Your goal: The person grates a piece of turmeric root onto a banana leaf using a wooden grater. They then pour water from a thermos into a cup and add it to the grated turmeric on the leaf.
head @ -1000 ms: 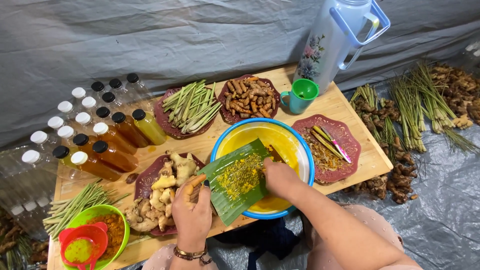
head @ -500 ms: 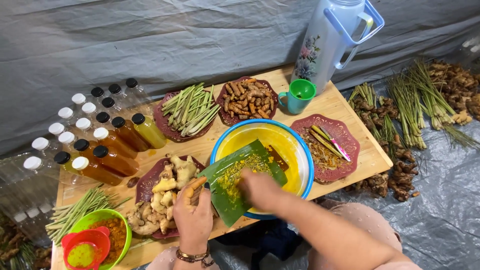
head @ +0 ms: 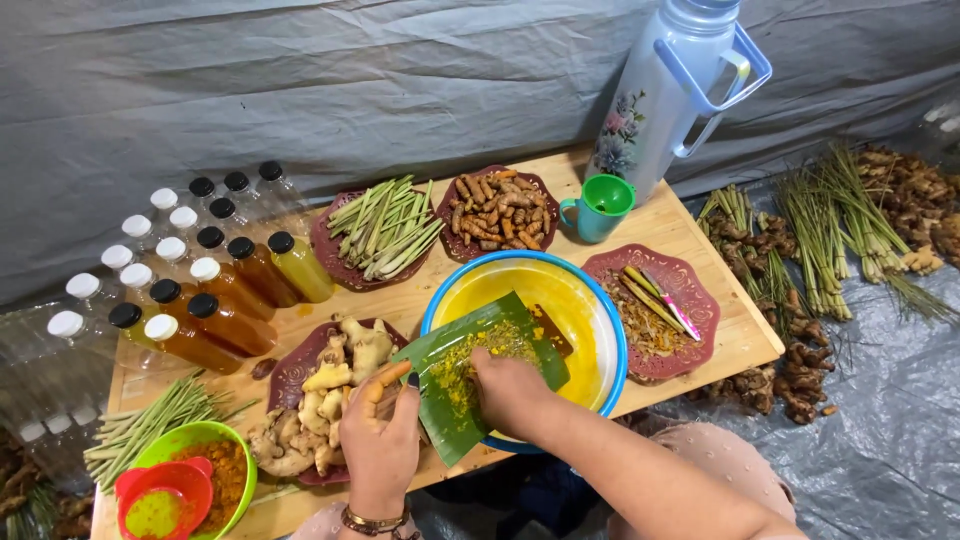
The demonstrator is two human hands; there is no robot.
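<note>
A: Where are the hands?

B: Both at the near edge of the board (head: pixel 700 235). The left hand (head: pixel 382 440) is at about 7 o'clock from the bowl (head: pixel 610 330), its fingers curled round a piece of root (head: pixel 385 378) with an orange tip, just beside the lower-left edge of the leaf (head: pixel 450 360).

A: And the right?

B: The right hand (head: pixel 515 392) lies on the leaf, fingers drawn together and pressed down on the yellow gratings (head: pixel 470 355) spread over it. Whether anything is pinched beneath those fingers I cannot tell.

A: Where is the leaf itself?

B: Propped over the bowl's rim at its 8 o'clock side, sloping down toward the person, with its upper end inside the yellow bowl.

A: What sits around it?

B: At 9 o'clock from the bowl, a plate of ginger (head: pixel 345 375), touching the left hand's knuckles. At 12 o'clock, a plate of turmeric (head: pixel 495 212); at 11 o'clock, a plate of lemongrass (head: pixel 385 230). At 3 o'clock, a plate of peelings (head: pixel 650 310). A green cup (head: pixel 600 205) stands at 1 o'clock, near a tall flask (head: pixel 680 90). Capped bottles (head: pixel 210 285) crowd the far left, and a green basin (head: pixel 200 470) sits at the near left corner.
</note>
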